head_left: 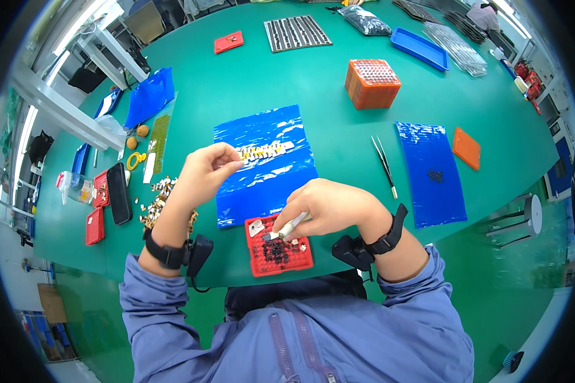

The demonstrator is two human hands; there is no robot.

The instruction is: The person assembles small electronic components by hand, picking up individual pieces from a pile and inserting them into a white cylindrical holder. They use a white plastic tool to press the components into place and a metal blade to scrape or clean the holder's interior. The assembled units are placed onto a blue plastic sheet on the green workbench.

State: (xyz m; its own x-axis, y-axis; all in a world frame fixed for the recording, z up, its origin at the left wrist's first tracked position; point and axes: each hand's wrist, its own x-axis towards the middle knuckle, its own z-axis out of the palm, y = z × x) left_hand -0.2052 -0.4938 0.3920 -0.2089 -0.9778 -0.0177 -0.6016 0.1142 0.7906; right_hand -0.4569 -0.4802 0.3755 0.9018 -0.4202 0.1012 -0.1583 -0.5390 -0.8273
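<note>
My left hand (209, 171) is closed in a pinch over the left part of a blue plastic sheet (262, 185). Anything between its fingertips is too small to make out. Beside those fingertips, small white and yellow parts (265, 151) lie in a row on the sheet. My right hand (329, 207) grips a white pen-like tool (294, 225), its greyish tip pointing down and left over a red tray (254, 263). Small black pieces (276, 252) are heaped in the tray, with a few white pieces near its upper edge.
A pile of white and gold parts (163, 195) lies by my left forearm, near a black phone (119, 193). Tweezers (384, 167) and another blue sheet (437, 201) are to the right. Farther off stand an orange box stack (370, 92) and a blue tray (420, 49).
</note>
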